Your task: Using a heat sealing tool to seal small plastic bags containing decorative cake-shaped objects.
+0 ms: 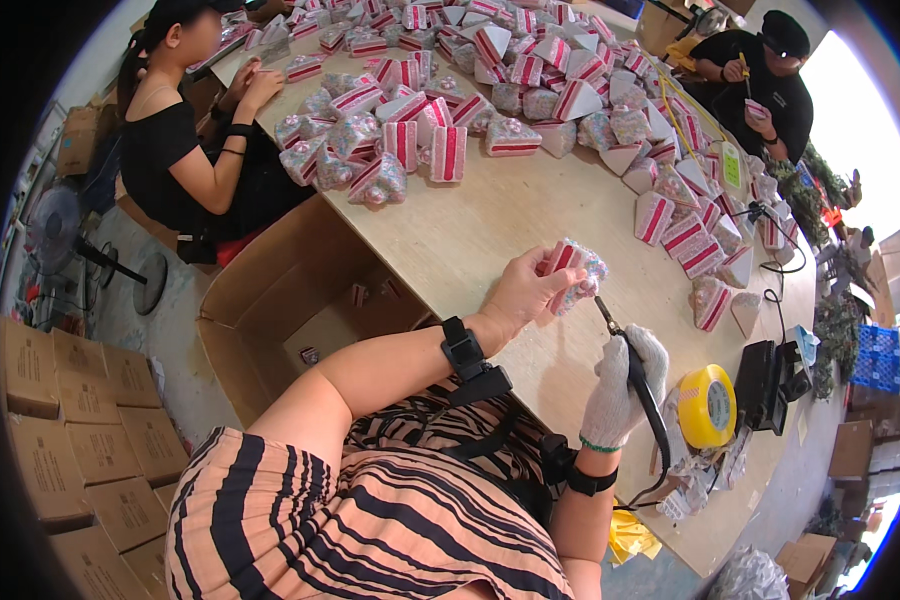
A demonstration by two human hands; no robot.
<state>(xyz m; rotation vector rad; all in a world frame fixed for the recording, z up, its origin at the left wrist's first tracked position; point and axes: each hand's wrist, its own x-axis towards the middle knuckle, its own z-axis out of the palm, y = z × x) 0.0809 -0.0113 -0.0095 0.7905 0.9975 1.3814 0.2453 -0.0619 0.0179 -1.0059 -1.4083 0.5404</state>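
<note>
My left hand (pixel 518 298) grips a fake cake slice (pixel 582 262) with pink and red layered sides and a pale, speckled, bumpy face, held up over the table. In my right hand (pixel 622 392), which wears a white knitted glove, is a pen-shaped tool like a soldering iron (pixel 639 378) with a black handle and cord. Its metal tip points up at the slice's lower edge; whether it touches cannot be told. Many similar cake slices (pixel 448 152) lie heaped across the far side of the wooden table (pixel 530 215).
Left of the table, an open cardboard box (pixel 245 318) holds a few small pieces. A yellow tape roll (pixel 707 406), crumpled wrapping and a black device (pixel 765 388) sit at right. Two people work across the table, one at left (pixel 185 150), one at far right (pixel 770 80).
</note>
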